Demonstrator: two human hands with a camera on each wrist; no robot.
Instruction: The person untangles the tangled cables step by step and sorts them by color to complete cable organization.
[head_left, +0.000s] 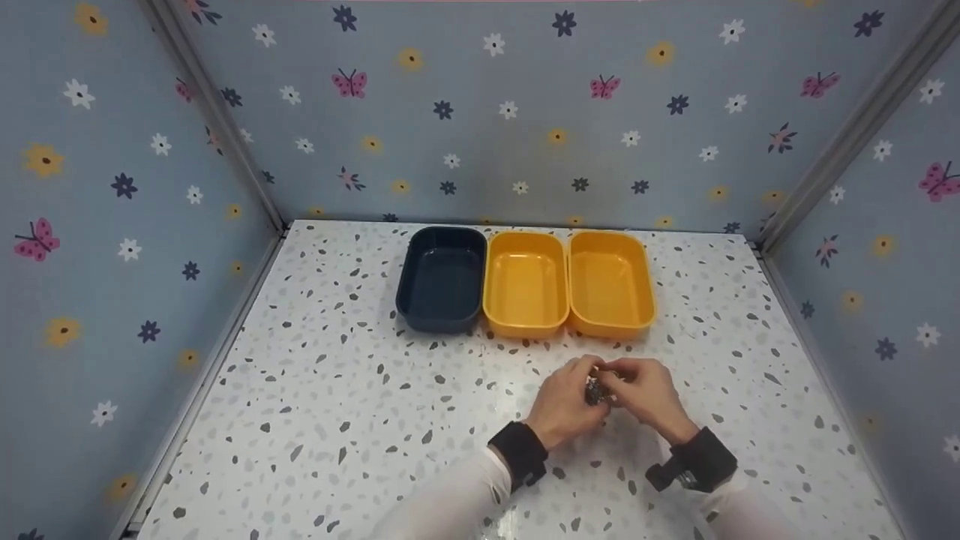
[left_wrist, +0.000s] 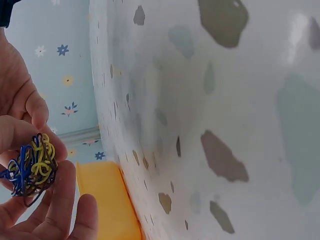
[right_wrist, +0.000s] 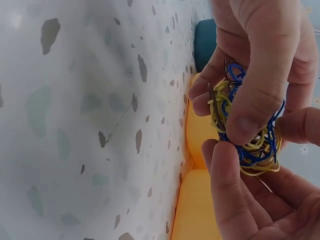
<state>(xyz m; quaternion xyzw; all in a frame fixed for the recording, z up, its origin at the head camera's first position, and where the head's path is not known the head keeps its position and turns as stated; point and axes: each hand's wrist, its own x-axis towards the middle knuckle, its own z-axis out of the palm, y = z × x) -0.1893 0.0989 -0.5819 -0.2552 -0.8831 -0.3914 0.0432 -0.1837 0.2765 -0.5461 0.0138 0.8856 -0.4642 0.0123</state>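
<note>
Both hands hold one small tangled bundle of thin wires (head_left: pixel 596 391), raised a little over the table in front of the yellow bins. Blue, yellow and dark strands loop through it; the wire tangle (left_wrist: pixel 37 165) has a few loose ends. In the right wrist view, the thumb of the left hand (head_left: pixel 566 401) presses across the wire tangle (right_wrist: pixel 252 152), its other fingers partly hidden behind. From the other side, the right hand (head_left: pixel 651 394) pinches the strands with thumb and fingertips. The hands touch or nearly touch around it.
A dark blue bin (head_left: pixel 403 300) and two yellow bins, the middle one (head_left: pixel 489 300) and the right one (head_left: pixel 649 300), stand side by side at the back of the speckled table (head_left: pixel 322 397). Patterned panels (head_left: pixel 480 150) enclose the table at the back and both sides.
</note>
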